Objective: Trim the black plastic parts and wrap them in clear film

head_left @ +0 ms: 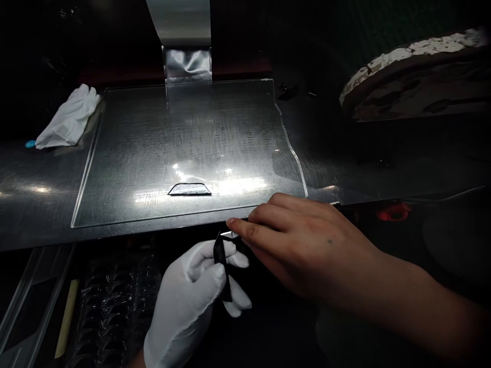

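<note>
- The work looks part way through, as best I can judge. The black piece point(220, 254) is in the hands and has not been put down.
- One shiny piece point(190, 189) lies flat on the clear sheet point(126, 153), past the fingers and a bit to their left. It may be done, or it may be waiting; I cannot tell which.
- The left hand point(192, 294) has a white glove on. Its thumb and pointing finger pinch the black piece, and its other fingers are loosely bent behind it.
- The right hand point(303, 243) is bare. Its fingers reach over near the top of the black piece, by a small bright strip point(226, 234). Its thumb is hidden, so I cannot tell if it grips anything.
- The black piece is long, thin and dark, with a pointy top. It stands up with a small lean, just off the near edge of the counter point(23, 179).
- The shiny piece has slanted ends and a dark rim, and its top catches the light.
- Below and left of the fingers is a clear tray point(107, 312) with rows of dark curved shapes. I cannot tell how many spots are filled.
</note>
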Motion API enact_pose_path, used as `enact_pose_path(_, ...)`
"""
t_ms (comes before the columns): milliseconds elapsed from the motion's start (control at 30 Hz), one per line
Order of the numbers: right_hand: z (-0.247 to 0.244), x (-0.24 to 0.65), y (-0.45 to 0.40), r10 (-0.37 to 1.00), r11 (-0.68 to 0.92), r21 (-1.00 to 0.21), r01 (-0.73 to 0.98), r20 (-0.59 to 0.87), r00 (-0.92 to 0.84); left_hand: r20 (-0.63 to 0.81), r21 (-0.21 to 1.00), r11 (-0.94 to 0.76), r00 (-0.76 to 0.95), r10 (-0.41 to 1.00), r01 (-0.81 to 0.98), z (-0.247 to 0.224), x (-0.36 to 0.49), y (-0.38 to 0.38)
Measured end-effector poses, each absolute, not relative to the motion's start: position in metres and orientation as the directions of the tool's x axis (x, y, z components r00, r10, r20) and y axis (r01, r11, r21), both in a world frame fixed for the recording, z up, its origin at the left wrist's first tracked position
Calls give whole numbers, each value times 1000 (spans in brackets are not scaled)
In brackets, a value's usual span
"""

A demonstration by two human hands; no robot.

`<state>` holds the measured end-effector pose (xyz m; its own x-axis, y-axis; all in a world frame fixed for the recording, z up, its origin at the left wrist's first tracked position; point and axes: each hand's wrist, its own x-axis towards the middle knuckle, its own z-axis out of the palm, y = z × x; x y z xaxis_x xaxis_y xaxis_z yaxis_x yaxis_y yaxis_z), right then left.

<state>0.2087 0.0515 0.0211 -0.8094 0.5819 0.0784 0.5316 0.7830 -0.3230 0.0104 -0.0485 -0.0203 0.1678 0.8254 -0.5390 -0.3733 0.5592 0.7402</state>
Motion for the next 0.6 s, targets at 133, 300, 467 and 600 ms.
enact_pose_path(133, 17, 209, 52, 584, 781, -321, 535, 73, -809, -561, 725, 583, 177, 809, -366, -18, 11, -47)
enact_pose_path(300, 12, 217, 52, 584, 784, -373, 496, 173, -793, -534, 678, 579, 237, 811, -453, -22, 11, -46)
enact_pose_path(467, 7, 224, 52, 658, 715, -486, 503, 225, -718, -518, 602, 559, 253, 817, -570, -24, 10, -48)
enact_pose_path(600, 6, 227, 47, 698, 642, -585, 495, 180, -693, -507, 558, 497, 202, 838, -664, -23, 12, -49)
